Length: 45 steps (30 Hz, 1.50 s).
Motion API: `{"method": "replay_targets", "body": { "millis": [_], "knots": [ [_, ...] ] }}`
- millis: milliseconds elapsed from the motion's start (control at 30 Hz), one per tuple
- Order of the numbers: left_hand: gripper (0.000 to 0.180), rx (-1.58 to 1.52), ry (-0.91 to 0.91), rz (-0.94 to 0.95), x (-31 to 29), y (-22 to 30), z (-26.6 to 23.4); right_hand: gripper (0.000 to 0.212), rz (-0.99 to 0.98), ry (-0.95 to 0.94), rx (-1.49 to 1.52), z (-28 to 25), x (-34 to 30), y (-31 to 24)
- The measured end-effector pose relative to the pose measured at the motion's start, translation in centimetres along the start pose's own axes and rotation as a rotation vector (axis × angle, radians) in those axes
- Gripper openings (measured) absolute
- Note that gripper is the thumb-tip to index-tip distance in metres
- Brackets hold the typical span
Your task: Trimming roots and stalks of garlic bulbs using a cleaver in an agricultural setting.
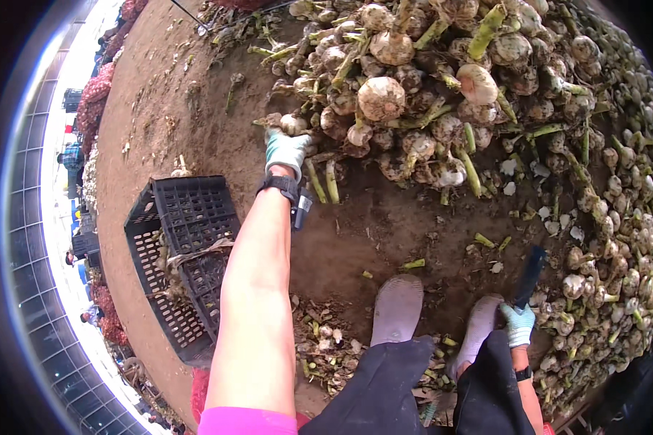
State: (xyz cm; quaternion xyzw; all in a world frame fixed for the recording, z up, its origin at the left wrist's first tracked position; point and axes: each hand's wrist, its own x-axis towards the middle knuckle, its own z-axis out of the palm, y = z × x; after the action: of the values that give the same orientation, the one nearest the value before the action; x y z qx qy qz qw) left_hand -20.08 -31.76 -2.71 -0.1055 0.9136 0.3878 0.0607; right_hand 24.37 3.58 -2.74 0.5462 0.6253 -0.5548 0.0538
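At the far left, a gridded wall (pixel 33 239) curves beside a bright strip of the room. Red mesh sacks (pixel 94 98) stand along the left edge of the brown earth floor (pixel 159 123); people among them are too small to detail. Inward from that edge, a black slotted crate (pixel 199 210) contains dry plant scraps.

The left hand (pixel 286 154), in a pale glove, is at a garlic bulb (pixel 292 125) at the left edge of the garlic heap (pixel 406 80). Whether its fingers are closed on the bulb cannot be told. A black strap with a boxy device (pixel 302 210) is on the wrist; any marking is too small to read.

The heap, with green stems attached, covers the floor's far side. Cut stem pieces (pixel 413 264) lie nearer, beyond two pale shoes (pixel 397 308). The right hand (pixel 518 325), also gloved, has its fingers wrapped around the near end of a dark blade (pixel 532 275), tip pointing away. Loose garlic (pixel 617 275) covers the floor's right edge.
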Motion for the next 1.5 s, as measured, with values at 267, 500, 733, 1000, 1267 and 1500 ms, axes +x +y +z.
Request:
{"method": "replay_targets", "body": {
  "millis": [267,500,733,1000,1267,1500],
  "knots": [
    [0.072,0.028,-0.113,-0.229,-11.0,2.0,0.9,0.022,-0.013,-0.017,-0.121,0.5,-0.4,-0.9],
    [0.043,0.233,-0.025,0.325,-14.3,3.6,-1.4,0.019,-0.024,0.013,-0.183,-0.2,0.0,-0.7],
    [0.093,0.815,-0.122,0.012,0.1,3.5,-5.1,0.017,0.007,-0.024,-0.029,0.1,-0.5,-1.4],
    [0.050,0.132,-0.734,-0.097,-4.5,2.3,0.7,0.016,0.087,-0.002,0.008,0.7,-0.7,-3.1],
    [0.068,0.404,-0.572,0.133,-17.4,5.0,7.2,0.016,-0.041,0.007,-0.096,0.5,-0.3,-0.9],
    [0.053,0.009,-0.348,0.222,-17.9,6.0,-0.9,0.016,-0.037,0.007,-0.096,0.2,-0.4,-0.8]
  ]
}}
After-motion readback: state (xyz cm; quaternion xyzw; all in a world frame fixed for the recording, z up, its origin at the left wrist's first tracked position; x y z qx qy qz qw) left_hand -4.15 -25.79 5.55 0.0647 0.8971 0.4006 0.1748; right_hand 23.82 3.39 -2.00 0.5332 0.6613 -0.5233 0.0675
